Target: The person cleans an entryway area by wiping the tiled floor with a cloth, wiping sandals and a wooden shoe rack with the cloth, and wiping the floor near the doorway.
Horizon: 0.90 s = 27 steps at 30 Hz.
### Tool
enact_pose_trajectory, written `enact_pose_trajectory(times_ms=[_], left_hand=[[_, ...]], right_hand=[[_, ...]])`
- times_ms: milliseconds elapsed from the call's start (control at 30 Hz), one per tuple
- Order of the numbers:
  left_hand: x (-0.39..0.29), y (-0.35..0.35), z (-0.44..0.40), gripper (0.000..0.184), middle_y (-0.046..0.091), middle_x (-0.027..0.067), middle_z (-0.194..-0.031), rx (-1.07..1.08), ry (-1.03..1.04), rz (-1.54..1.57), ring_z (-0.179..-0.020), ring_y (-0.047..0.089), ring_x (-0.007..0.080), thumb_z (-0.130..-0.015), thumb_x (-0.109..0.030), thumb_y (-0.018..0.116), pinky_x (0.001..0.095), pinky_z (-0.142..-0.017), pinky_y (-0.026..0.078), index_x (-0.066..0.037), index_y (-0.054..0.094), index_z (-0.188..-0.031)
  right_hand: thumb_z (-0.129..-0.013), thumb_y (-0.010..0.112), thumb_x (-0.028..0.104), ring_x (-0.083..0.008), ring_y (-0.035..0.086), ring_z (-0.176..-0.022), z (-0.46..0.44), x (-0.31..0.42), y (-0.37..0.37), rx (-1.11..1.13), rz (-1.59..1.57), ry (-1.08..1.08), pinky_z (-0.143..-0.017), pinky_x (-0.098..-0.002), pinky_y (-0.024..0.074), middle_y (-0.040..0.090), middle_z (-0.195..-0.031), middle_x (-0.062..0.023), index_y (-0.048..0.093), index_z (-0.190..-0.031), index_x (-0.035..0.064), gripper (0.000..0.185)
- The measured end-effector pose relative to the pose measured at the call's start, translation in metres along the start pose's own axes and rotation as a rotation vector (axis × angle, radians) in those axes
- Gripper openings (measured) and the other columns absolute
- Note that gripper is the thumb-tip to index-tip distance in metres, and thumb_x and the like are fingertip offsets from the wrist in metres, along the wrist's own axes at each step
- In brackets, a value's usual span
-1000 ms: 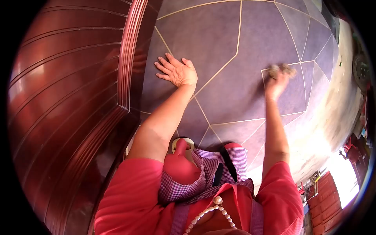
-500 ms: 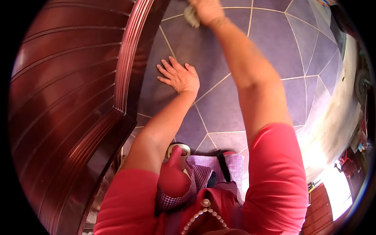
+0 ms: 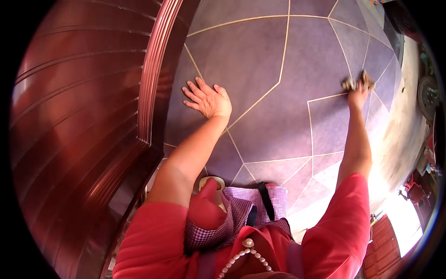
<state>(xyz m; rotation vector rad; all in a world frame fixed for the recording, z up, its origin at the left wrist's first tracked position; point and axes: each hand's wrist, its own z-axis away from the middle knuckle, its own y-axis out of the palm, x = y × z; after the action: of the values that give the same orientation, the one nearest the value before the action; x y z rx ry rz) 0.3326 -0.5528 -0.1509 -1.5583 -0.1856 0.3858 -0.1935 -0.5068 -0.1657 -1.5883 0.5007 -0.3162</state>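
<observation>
My left hand (image 3: 208, 100) lies flat on the purple-grey tiled floor (image 3: 274, 116), fingers spread and nothing in it. Out to the right, with the arm stretched, my right hand (image 3: 357, 94) presses a crumpled, light-and-brown rag (image 3: 367, 80) onto the tiles. Its fingers are partly hidden by the cloth. The rag sticks out on both sides of the hand.
A dark red, glossy wooden panel (image 3: 88, 83) with a ridged edge rises along the left. Pale, brightly lit ground (image 3: 395, 135) borders the tiles at right. A purple checked apron (image 3: 274, 197) hangs over my knees. Various objects line the far right edge.
My right hand has swept the rag from the far top middle across to the right and nearer to me. My left hand stays flat, only slightly shifted in view.
</observation>
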Motion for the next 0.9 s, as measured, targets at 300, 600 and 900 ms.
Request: enact_pose_trajectory(times_ms=[300,600,900], left_hand=[[0.000,-0.003,0.003,0.065,0.020,0.0252,-0.147,0.011,0.015,0.001,-0.139,0.008,0.0437,-0.086,-0.033,0.043,0.0650,-0.106,0.009,0.001,0.029,-0.139],[0.001,0.005,0.002,0.065,0.022,0.0253,-0.147,-0.015,0.007,-0.003,-0.139,0.010,0.0434,-0.086,-0.034,0.042,0.0640,-0.107,0.009,0.001,0.031,-0.139],[0.010,0.008,0.005,0.063,0.021,0.0244,-0.148,-0.037,0.065,0.100,-0.140,0.007,0.0427,-0.088,-0.034,0.046,0.0621,-0.108,0.006,-0.002,0.031,-0.140]], right_hand=[[-0.083,0.052,0.004,-0.0471,0.031,-0.130,0.281,0.098,-0.024,-0.125,-0.262,0.091,-0.110,-0.0515,0.0236,0.032,-0.141,-0.0300,0.049,-0.128,0.0005,0.045],[-0.087,0.046,0.059,-0.0495,0.005,-0.136,0.310,0.178,-0.069,0.501,-0.274,0.301,-0.110,-0.0583,0.0012,0.010,-0.148,-0.0308,0.029,-0.140,0.0012,0.080],[-0.089,0.045,0.054,-0.0462,0.003,-0.138,0.302,0.180,-0.074,0.527,-0.255,0.287,-0.111,-0.0569,-0.0008,0.012,-0.149,-0.0253,0.030,-0.141,0.0041,0.074]])
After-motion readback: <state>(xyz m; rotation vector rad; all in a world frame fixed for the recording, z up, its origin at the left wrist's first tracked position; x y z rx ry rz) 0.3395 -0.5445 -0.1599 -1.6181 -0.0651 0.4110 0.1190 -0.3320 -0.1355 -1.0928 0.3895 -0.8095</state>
